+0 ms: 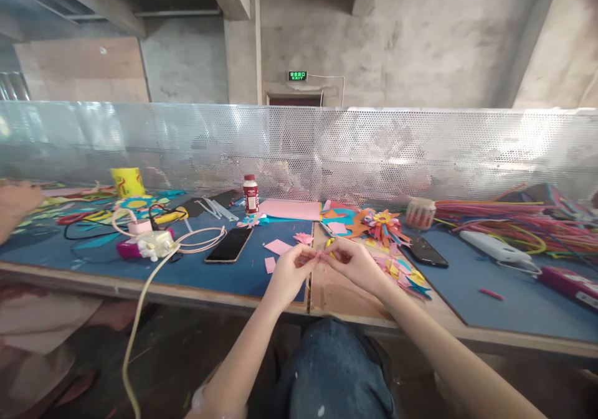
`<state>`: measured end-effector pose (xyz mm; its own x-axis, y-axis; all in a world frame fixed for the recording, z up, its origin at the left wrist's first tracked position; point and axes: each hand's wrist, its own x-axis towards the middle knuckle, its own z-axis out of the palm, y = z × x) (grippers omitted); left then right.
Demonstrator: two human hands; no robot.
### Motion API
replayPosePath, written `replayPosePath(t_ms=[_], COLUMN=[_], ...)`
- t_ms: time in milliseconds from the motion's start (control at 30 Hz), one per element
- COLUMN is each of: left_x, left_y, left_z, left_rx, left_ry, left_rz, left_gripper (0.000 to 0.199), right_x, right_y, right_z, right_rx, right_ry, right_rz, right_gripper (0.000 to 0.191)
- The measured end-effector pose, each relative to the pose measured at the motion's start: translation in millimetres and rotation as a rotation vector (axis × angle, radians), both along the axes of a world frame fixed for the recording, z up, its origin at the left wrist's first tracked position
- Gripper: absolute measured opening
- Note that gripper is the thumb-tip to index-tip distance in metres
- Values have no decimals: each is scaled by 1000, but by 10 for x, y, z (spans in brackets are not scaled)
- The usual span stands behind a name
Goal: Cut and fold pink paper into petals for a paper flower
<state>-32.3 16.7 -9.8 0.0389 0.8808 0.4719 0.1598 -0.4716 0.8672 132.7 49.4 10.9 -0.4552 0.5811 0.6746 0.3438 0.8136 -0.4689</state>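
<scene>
My left hand [295,268] and my right hand [351,262] meet above the table's front edge, fingertips pinched together. Between them is a small piece of pink paper [320,254], mostly covered by the fingers. Just behind the fingers lie scissors [329,242] with yellow handles. A pink paper flower [303,238] sits beyond my left hand, and pink paper rectangles [279,246] lie to its left. Right of my right hand is a pile of folded pink, yellow and blue paper pieces [405,274]. Behind that stands an orange paper flower [384,225].
A black phone [228,244], a power strip [148,244] with cables and a red-capped bottle [251,193] stand left. Another phone [426,251], a white glue gun [495,246] and coloured stems [504,213] lie right. Another person's hand [18,204] reaches in at far left. A perforated metal screen [374,151] runs behind.
</scene>
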Motion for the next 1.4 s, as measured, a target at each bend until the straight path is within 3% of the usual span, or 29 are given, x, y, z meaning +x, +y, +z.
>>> replayPosePath(t_ms=[567,867,967,1067,1400], left_x=[5,22,27,25,20], left_y=[41,13,9,17,31], left_z=[-23,27,57,65,54], left_rx=[-58,-121,-166,-205,-195], left_ry=[-180,-150,-275,-394,-418], left_rz=[26,-53,7,-9,-63], left_gripper=[24,17,17,18,23], right_x=[5,19,13,0,-45], right_y=[33,39,47,51,84], right_z=[-13,8,-13,-47,-144], right_rx=[-258,-295,-172,56,565], right_ry=[61,81,97,64,-141], right_rz=[105,158,30,-128,-287], right_gripper=[22,17,15,13,14])
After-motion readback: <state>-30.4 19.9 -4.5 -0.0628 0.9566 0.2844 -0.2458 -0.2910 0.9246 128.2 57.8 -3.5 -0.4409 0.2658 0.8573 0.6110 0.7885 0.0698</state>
